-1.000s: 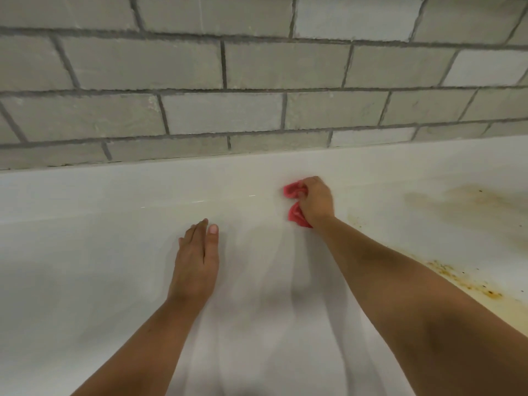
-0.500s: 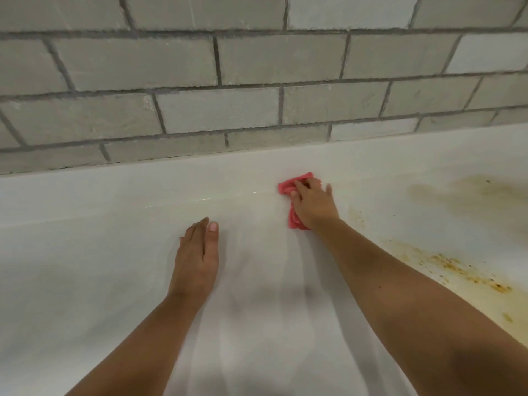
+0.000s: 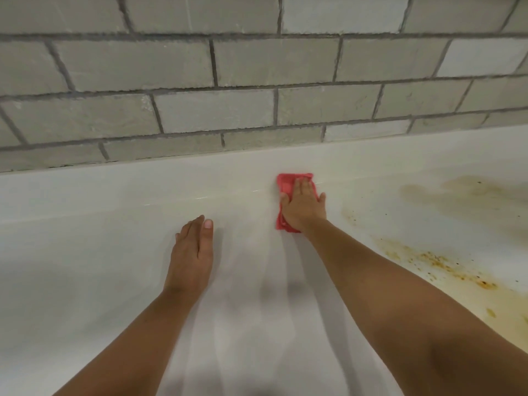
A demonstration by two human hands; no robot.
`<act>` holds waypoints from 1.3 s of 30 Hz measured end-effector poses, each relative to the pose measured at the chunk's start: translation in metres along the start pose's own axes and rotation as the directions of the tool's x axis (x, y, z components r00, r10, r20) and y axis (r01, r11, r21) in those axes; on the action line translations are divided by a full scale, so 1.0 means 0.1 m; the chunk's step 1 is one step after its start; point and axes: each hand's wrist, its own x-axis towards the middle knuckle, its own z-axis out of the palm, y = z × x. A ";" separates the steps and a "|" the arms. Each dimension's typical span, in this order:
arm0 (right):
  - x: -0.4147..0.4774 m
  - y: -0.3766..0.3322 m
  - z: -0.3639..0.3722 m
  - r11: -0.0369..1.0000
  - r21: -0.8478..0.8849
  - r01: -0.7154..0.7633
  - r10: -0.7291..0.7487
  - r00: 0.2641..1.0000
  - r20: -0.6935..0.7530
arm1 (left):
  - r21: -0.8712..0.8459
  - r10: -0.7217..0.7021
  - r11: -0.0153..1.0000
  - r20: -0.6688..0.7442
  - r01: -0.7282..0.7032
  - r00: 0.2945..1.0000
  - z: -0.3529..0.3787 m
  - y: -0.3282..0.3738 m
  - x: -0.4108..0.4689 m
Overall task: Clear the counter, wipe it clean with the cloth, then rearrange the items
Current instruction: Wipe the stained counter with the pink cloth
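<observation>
A red cloth (image 3: 285,182) lies spread flat on the white counter (image 3: 85,267), close to the raised back edge. My right hand (image 3: 303,207) presses down on the cloth with straight, spread fingers and covers most of it. My left hand (image 3: 193,252) rests flat on the bare counter to the left of the cloth, fingers together and straight, holding nothing.
A grey brick wall (image 3: 243,110) rises directly behind the counter. Yellow-brown stains with dark specks (image 3: 437,264) run along the counter on the right, and a paler brown smear (image 3: 457,195) sits farther back right.
The cloth was bunched in my right hand's curled fingers; now it is spread flat under straight fingers, slightly farther toward the wall. My left hand has stayed in place.
</observation>
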 end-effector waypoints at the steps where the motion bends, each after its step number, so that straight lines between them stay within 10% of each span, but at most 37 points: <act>1: 0.04 0.01 -0.01 0.997 0.033 -0.070 0.071 0.997 -0.025 | 0.002 0.001 1.000 0.001 -0.001 1.000 0.01 0.00 0.01; 8: 0.06 -0.09 0.01 0.971 -0.128 0.204 -0.201 0.979 0.033 | 0.040 0.016 0.999 0.014 -0.016 1.000 0.02 -0.03 0.04; 15: 0.04 -0.25 0.04 0.987 -0.152 -0.057 0.064 0.997 0.041 | 0.029 0.011 1.000 0.017 -0.011 1.000 0.02 -0.01 0.01; 25: -0.91 -0.01 -0.09 0.851 0.071 0.521 -0.525 0.837 0.155 | -0.051 -0.004 0.999 0.012 0.004 1.000 -0.02 0.01 0.01; 33: -0.20 -0.17 0.02 0.995 -0.077 -0.062 0.062 0.998 -0.005 | -0.075 -0.001 0.997 0.054 0.005 0.999 0.00 -0.04 0.04; 39: -0.51 -0.97 0.22 0.929 -0.077 0.363 -0.355 0.930 0.092 | -0.114 0.028 0.993 0.016 -0.026 0.999 0.02 -0.10 0.11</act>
